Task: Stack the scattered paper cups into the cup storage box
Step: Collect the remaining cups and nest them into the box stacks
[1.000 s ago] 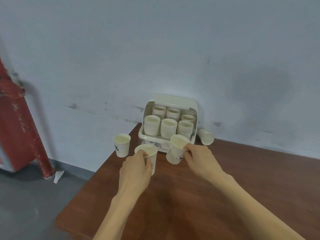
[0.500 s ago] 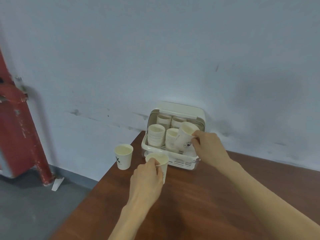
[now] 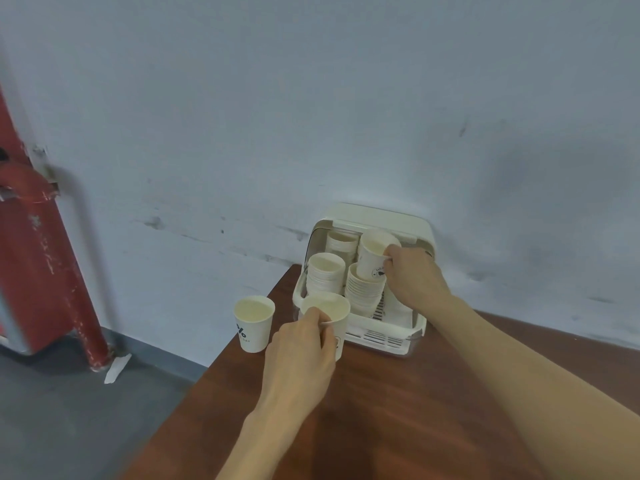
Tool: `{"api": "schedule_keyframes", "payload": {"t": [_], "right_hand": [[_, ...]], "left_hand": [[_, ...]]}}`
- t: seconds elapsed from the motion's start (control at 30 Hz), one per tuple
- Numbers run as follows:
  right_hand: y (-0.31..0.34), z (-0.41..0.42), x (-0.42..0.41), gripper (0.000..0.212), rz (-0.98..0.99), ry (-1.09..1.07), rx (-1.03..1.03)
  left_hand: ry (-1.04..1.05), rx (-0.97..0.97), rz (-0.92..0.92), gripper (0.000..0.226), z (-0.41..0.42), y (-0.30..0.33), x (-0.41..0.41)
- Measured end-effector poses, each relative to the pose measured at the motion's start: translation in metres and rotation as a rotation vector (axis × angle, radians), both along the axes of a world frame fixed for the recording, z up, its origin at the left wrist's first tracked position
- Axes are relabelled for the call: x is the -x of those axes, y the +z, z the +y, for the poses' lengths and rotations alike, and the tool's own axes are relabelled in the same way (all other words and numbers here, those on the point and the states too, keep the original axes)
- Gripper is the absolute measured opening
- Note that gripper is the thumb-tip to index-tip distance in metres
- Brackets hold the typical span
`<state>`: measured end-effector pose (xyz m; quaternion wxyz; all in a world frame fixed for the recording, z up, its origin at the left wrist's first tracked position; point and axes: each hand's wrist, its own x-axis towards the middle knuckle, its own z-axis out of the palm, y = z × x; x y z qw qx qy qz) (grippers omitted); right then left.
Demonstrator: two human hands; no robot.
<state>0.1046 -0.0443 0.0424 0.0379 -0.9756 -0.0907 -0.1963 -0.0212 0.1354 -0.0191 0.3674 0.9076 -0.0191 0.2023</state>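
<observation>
From the head camera, the cup storage box [image 3: 388, 336] sits at the back of the brown table [image 3: 398, 410], against the wall, with its lid up. Inside it are stacks of paper cups [image 3: 325, 275].

The right hand [image 3: 414, 277] pinches the rim of one cup [image 3: 372, 258] and holds it tilted over a stack in the box. That could go wrong. If the tilted cup comes down crooked, it may catch on the stack's rim and not slide in, or it may push the stack over. The rim is thin paper, so a hard pinch could bend it.

The left hand [image 3: 301, 351] grips a second cup [image 3: 329, 318] just in front of the box, fingers curled round its top. A third cup [image 3: 253, 323] stands loose near the table's edge, just beside this hand. A bump from the hand could knock it to the floor.

The right arm reaches far forward over the table into the box. The left arm is more bent and lower.
</observation>
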Motion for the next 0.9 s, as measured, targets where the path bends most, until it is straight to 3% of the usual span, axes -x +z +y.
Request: {"api": "schedule_keyframes", "payload": {"t": [0.37,0.67,0.9], "right_hand": [[-0.026,0.000,-0.021,0.016,0.112,-0.007,0.110],[-0.029,0.005,-0.015,0.026,0.127,0.019,0.187],[-0.038,0.001,-0.010,0.031,0.184,0.046,0.093]], "left_hand": [[0.000,-0.003,-0.057,0.013,0.003,0.011,-0.026],[0.072,-0.155,-0.119,0.025,0.001,0.047,-0.057],[0.080,-0.052,-0.218,0.023,-0.003,0.066,-0.094]]}}
